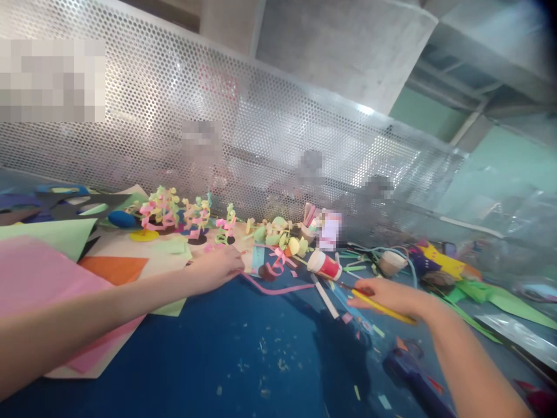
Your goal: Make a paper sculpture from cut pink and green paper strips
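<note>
My left hand [220, 267] reaches over the paper pieces with its fingers curled. A pink paper strip [278, 290] runs from its fingertips across the blue tabletop. My right hand [389, 295] is closed around a long thin stick [385, 307], yellow toward the wrist and darker toward its far end; blur hides its exact kind. Ahead of that hand a red and white paper cup [324, 265] lies on its side. Below it are a white strip [325, 297] and a blue strip-like piece [354, 310].
Curled paper models [161, 209] stand along the back before a perforated metal screen [261, 128]. Paper sheets [35, 261] cover the left side. A dark blue glue gun [411, 374] lies at the lower right, among scraps. Another cup [391, 263] and green paper [500, 299] are farther right.
</note>
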A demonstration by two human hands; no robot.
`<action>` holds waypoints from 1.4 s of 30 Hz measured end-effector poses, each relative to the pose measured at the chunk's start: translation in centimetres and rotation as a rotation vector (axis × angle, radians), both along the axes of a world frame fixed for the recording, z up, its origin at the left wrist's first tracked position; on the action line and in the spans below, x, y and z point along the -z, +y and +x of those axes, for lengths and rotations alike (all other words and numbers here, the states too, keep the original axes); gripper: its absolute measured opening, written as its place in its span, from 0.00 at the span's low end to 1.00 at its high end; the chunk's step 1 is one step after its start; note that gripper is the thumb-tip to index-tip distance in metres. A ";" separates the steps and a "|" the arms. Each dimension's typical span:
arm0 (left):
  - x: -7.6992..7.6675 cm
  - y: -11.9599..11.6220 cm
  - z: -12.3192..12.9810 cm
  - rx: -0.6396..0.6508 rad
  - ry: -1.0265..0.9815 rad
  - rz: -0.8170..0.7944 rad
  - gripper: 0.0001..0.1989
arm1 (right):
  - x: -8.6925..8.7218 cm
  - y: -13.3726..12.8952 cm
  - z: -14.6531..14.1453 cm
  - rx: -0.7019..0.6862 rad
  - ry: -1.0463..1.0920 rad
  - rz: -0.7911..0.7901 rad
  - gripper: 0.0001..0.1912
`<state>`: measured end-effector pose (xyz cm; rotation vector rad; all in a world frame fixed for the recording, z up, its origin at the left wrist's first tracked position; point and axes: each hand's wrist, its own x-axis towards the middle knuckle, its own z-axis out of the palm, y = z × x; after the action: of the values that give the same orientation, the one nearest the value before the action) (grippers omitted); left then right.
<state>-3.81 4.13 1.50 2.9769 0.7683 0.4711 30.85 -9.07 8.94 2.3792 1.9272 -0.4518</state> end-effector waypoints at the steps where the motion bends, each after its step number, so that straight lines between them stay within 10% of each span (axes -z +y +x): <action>1: -0.2 -0.2 -0.1 0.018 -0.016 0.005 0.14 | 0.2 0.1 0.0 0.019 0.006 -0.013 0.18; 7: -0.8 -2.5 -1.7 -0.071 -0.153 -0.144 0.14 | 0.9 0.9 0.8 0.204 -0.055 0.046 0.23; 17: 0.8 -4.1 -2.6 -0.159 -0.353 -0.956 0.19 | 3.2 2.0 0.9 0.155 -0.193 0.055 0.08; 23: -0.3 -5.9 -2.7 -0.053 -0.388 -1.098 0.15 | 1.1 1.4 -6.1 -0.010 -0.071 0.294 0.15; 29: -0.1 -7.9 -2.5 0.029 -0.329 -0.958 0.12 | 3.5 -1.2 -16.3 -0.555 0.287 0.579 0.14; 35: 1.1 -8.3 -2.3 -0.042 -0.444 -0.358 0.11 | 5.8 -2.1 -17.7 -0.575 0.001 0.592 0.09; 42: 1.0 -8.1 -2.2 -0.053 -0.385 -0.337 0.10 | 5.4 -1.9 -17.3 -0.532 0.010 0.688 0.10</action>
<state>-6.01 -3.97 0.50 2.4583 0.7924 0.7968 13.58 -10.99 3.54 1.9673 2.9356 0.2802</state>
